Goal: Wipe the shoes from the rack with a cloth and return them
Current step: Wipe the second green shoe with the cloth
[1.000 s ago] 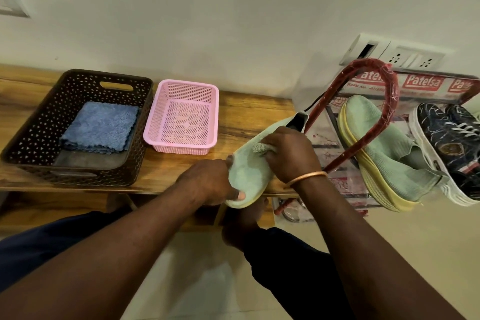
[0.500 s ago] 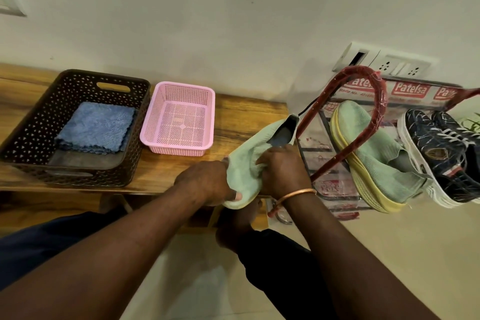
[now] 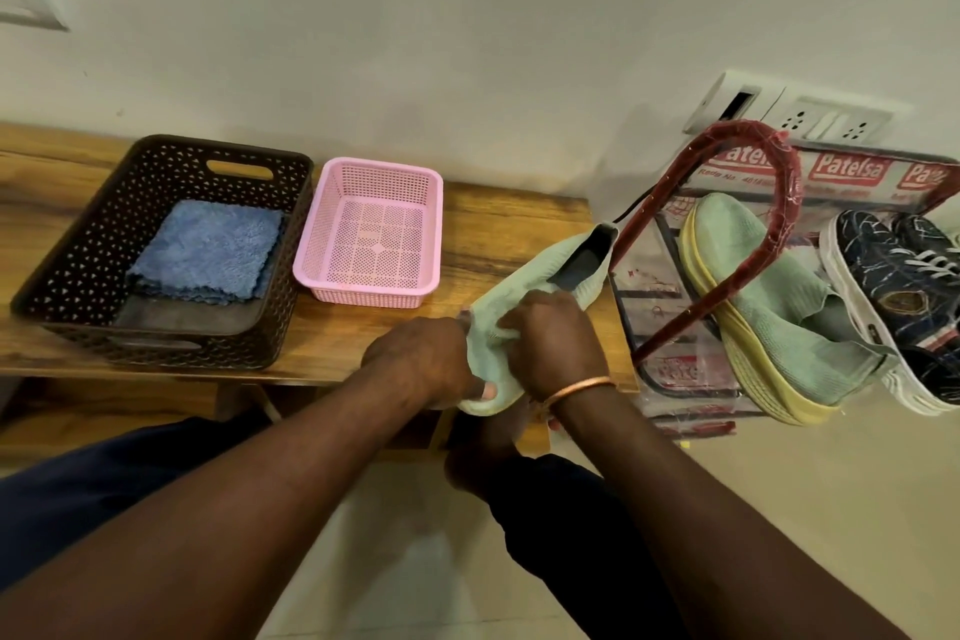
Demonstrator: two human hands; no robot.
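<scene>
Wooden bench [image 3: 498, 234] along wall, rack [image 3: 789, 182] at its right end. On bench: brown basket [image 3: 156, 151] holding folded blue cloth [image 3: 208, 250], pink basket [image 3: 384, 166] beside it. On rack, leaning: matching green shoe [image 3: 769, 307], navy sneakers [image 3: 893, 286].

Held green shoe [image 3: 524, 291]: over near bench edge, toe toward body, heel opening up and away, just beside rack.

Left hand [image 3: 415, 359]: fingers curled round toe end, thumb on top. Right hand [image 3: 556, 343]: fingers curled, bunching pale wiping cloth [image 3: 491, 327] against upper; cloth barely separable from knit.

Risks, judged:
- Soft upper buckling under right-hand pressure, toe slipping from left grip, drop past bench edge to floor.
- Heel swinging into rack, knocking 1 of the leaning shoes.

Versus 1.0 s ago:
- Right hand lower along upper, nearer toe.
- Cloth wad less exposed.
- Heel opening turned more toward camera.
- Left grip unchanged.
</scene>
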